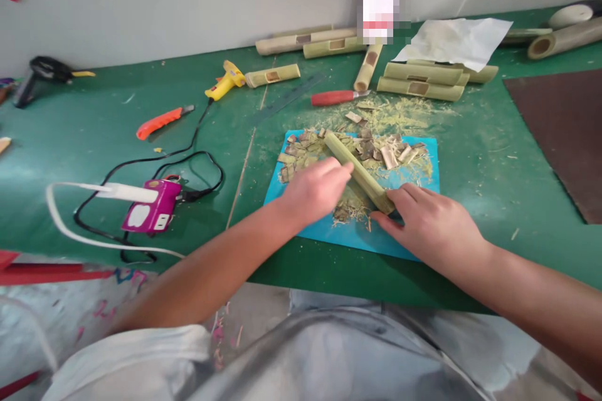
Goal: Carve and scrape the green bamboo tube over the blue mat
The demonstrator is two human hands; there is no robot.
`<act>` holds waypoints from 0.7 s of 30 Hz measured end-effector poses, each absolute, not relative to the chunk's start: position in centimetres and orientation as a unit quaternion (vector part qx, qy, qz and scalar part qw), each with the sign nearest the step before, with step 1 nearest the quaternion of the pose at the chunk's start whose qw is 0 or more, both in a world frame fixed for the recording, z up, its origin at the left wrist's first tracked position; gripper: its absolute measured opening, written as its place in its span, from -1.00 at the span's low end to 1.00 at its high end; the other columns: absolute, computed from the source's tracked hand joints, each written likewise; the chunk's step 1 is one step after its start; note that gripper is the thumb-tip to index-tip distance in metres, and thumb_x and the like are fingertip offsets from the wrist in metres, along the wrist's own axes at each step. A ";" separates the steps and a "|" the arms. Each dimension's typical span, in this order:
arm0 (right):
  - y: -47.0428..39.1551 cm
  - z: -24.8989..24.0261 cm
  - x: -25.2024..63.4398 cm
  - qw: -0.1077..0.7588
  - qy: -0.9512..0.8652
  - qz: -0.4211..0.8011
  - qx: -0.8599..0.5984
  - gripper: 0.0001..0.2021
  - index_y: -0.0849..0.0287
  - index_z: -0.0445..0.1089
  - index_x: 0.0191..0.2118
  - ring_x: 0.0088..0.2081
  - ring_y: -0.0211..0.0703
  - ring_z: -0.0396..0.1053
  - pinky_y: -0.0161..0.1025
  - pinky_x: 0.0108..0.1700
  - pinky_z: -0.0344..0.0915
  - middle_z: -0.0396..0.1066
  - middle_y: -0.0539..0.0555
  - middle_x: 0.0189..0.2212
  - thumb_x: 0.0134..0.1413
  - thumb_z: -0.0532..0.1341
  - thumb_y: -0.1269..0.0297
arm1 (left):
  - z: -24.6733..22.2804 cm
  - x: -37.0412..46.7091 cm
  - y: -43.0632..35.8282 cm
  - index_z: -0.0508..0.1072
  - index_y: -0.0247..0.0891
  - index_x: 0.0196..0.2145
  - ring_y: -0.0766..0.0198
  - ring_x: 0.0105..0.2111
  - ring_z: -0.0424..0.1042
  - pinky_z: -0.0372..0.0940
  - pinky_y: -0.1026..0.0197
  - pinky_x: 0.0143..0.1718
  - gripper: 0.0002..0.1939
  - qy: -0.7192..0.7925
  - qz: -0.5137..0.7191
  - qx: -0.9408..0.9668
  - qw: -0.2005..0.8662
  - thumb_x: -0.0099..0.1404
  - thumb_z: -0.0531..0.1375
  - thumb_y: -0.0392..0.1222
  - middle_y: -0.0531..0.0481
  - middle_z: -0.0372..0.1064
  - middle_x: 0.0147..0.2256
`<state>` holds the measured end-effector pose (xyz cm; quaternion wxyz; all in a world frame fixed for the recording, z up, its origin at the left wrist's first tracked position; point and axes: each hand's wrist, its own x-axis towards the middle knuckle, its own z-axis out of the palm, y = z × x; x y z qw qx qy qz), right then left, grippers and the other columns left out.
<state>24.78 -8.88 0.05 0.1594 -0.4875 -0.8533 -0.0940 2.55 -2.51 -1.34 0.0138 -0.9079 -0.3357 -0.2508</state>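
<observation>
A green bamboo tube [360, 169] slants across a blue sheet [320, 229] strewn with bamboo chips. My right hand [433, 216] grips the tube's near end, thumb below and fingers above. Curled closed, my left hand [320, 188] is against the tube's left side, its thumb tip at the tube. Whatever the left fingers may hold is hidden. Bamboo chips [376, 147] are heaped beyond the tube, and fine shavings [350, 213] lie between the hands. Past the sheet lies a red-handled knife [333, 98].
Several notched bamboo tubes [418, 89] lie at the back, with white paper [451, 41] over some. On the left are an orange utility knife [160, 123], a yellow glue gun [226, 81], a purple power strip [151, 205] and cords. A dark brown board [559, 138] is at right.
</observation>
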 end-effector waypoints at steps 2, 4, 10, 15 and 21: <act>-8.9 0.0 24.7 0.157 -0.856 -0.096 -0.484 -0.72 0.21 0.36 -0.45 -0.55 -0.25 0.19 -0.25 -0.50 -0.03 0.29 0.02 -0.56 0.21 0.12 0.16 | -1.4 2.6 -2.6 0.44 -0.37 -0.01 0.32 -0.38 0.45 0.36 0.30 -0.36 -0.70 -0.294 -0.234 -0.926 0.008 0.47 -0.02 -0.25 -0.08 0.45 -0.35; -8.9 0.0 24.7 0.153 -0.855 -0.095 -0.486 -0.73 0.21 0.36 -0.44 -0.54 -0.24 0.20 -0.24 -0.49 -0.02 0.30 0.03 -0.55 0.21 0.13 0.16 | -1.4 2.6 -2.3 0.45 -0.35 -0.01 0.32 -0.37 0.45 0.36 0.31 -0.36 -0.70 -0.294 -0.236 -0.926 0.009 0.47 -0.01 -0.24 -0.08 0.45 -0.35; -9.0 0.4 24.5 0.152 -0.857 -0.085 -0.485 -0.73 0.21 0.37 -0.39 -0.52 -0.22 0.24 -0.23 -0.47 0.02 0.32 0.03 -0.52 0.20 0.14 0.11 | -1.1 2.7 -1.9 0.48 -0.39 -0.06 0.29 -0.35 0.47 0.38 0.27 -0.32 -0.70 -0.334 -0.257 -0.907 -0.005 0.47 0.00 -0.22 -0.11 0.45 -0.33; -9.1 0.6 24.4 0.142 -0.863 -0.075 -0.480 -0.76 0.21 0.36 -0.39 -0.49 -0.21 0.25 -0.22 -0.44 0.04 0.33 0.05 -0.50 0.21 0.12 0.18 | -1.0 2.9 -2.5 0.46 -0.32 -0.01 0.30 -0.32 0.47 0.39 0.29 -0.29 -0.69 -0.301 -0.229 -0.926 -0.024 0.48 -0.02 -0.22 -0.08 0.45 -0.31; -9.2 0.4 24.4 0.156 -0.866 -0.073 -0.469 -0.77 0.22 0.36 -0.39 -0.49 -0.21 0.26 -0.23 -0.43 0.07 0.32 0.04 -0.50 0.22 0.13 0.19 | -0.8 2.8 -2.0 0.49 -0.36 -0.07 0.29 -0.39 0.44 0.36 0.28 -0.37 -0.70 -0.291 -0.239 -0.926 -0.010 0.47 -0.01 -0.22 -0.08 0.44 -0.36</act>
